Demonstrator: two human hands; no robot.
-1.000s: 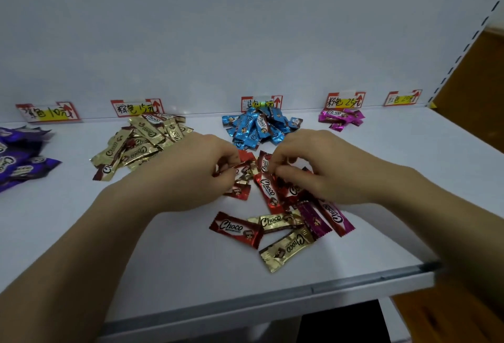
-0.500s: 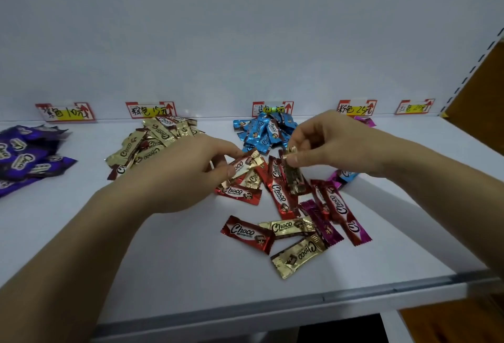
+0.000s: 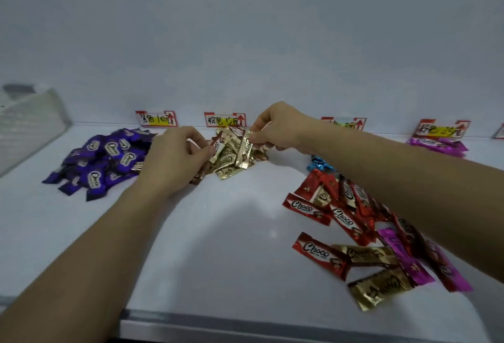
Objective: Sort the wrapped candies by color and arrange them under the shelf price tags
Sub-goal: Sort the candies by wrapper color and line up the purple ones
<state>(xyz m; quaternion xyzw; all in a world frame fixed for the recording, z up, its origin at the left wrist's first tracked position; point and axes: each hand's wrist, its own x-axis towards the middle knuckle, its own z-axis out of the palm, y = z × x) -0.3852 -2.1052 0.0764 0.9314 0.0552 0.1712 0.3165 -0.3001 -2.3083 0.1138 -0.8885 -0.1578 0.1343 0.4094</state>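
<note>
My right hand (image 3: 278,127) pinches a gold candy (image 3: 245,149) by its top end, hanging just above the gold pile (image 3: 231,158) under the second price tag (image 3: 224,119). My left hand (image 3: 174,157) hovers at the pile's left side, fingers closed on a small candy whose colour I cannot make out. The purple pile (image 3: 106,157) lies under the first tag (image 3: 156,119). A mixed heap of red candies (image 3: 335,211), gold ones and magenta ones sits at the front right. The pink pile (image 3: 436,144) is far right. My right forearm mostly hides the blue pile (image 3: 317,164).
A clear plastic divider (image 3: 30,124) stands at the shelf's left end. The shelf's metal front lip (image 3: 272,326) runs along the bottom. The white back wall (image 3: 245,42) carries further price tags (image 3: 441,128) to the right.
Both hands have moved from the mixed heap left to the gold pile, the right one carrying a gold candy. The view has swung left, so the piles now appear further right.
</note>
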